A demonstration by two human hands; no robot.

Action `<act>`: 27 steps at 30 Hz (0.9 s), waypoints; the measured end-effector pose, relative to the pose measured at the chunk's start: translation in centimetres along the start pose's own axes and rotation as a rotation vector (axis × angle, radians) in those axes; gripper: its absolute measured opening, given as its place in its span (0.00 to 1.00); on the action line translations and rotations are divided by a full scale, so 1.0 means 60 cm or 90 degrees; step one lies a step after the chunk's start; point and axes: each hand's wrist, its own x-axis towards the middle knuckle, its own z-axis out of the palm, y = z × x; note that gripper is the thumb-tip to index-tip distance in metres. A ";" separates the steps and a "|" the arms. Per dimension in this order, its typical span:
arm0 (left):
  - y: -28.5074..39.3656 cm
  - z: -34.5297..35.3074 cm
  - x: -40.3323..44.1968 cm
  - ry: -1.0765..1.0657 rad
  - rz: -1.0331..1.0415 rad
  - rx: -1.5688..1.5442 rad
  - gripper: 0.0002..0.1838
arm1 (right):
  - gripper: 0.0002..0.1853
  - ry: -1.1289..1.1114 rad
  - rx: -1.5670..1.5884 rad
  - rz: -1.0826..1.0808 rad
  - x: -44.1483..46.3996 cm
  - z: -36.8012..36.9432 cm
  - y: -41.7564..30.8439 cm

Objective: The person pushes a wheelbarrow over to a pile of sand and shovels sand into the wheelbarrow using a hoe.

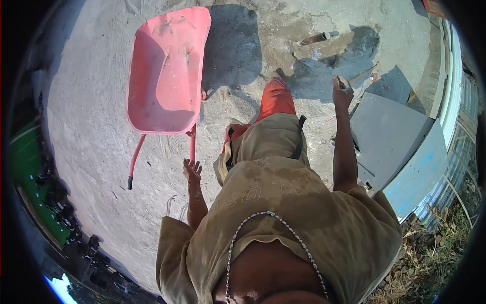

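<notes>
A pink wheelbarrow (177, 76) stands at the left with its tray facing up, holding a little dirt and some small twigs. My left hand (192, 172) is at the end of its nearer handle (193, 147), fingers spread apart; whether it touches the handle cannot be told. The other handle (133, 162) ends in a black grip. On the other side, my right hand (342, 91) is raised in front of me with its fingers curled in. Something dark shows between those fingers, too small to name. My feet are on the dusty ground, in orange-red trousers.
A short pipe-like piece (315, 38) lies on the ground ahead, near a dark damp patch. Grey panels (387, 134) lean at the right beside corrugated sheeting (450, 96). Dry grass and stones (412, 258) are at lower right; a green surface (38, 177) is far left.
</notes>
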 end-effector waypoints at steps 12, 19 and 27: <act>-0.012 0.450 -0.161 -0.074 0.004 0.329 0.30 | 0.14 -0.794 -0.427 0.295 0.498 0.296 0.033; 0.042 0.502 -0.214 0.140 -0.067 0.138 0.30 | 0.08 -0.965 -0.035 0.241 0.454 0.354 0.096; 0.088 0.964 -0.035 -0.340 0.158 0.316 0.18 | 0.10 -0.762 -0.110 0.620 0.526 0.079 -0.058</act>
